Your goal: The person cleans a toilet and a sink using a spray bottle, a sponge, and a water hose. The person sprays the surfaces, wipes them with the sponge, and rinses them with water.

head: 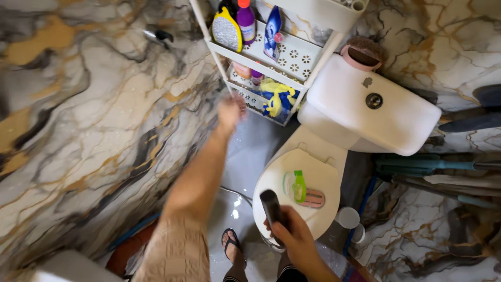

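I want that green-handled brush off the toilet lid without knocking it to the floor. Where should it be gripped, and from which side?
Probably by the green handle, coming straight down from above. The brush lies flat on the closed toilet lid, handle uppermost with its pinkish head beneath, so fingers can likely pinch its narrow sides. The right hand holds a dark object.

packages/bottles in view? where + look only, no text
Yellow-and-grey bottle: top rack shelf, left, teardrop shape, black cap.
Purple bottle: beside it, upright, orange-red cap.
Blue-and-white bottle: right of it, slim, tilted.
Yellow-and-blue pack: lower shelf, crumpled.
Green spray bottle: lying on the closed toilet lid, over a pink striped thing.
Left hand: reaching toward the rack, blurred.
Right hand: holds a dark handle.
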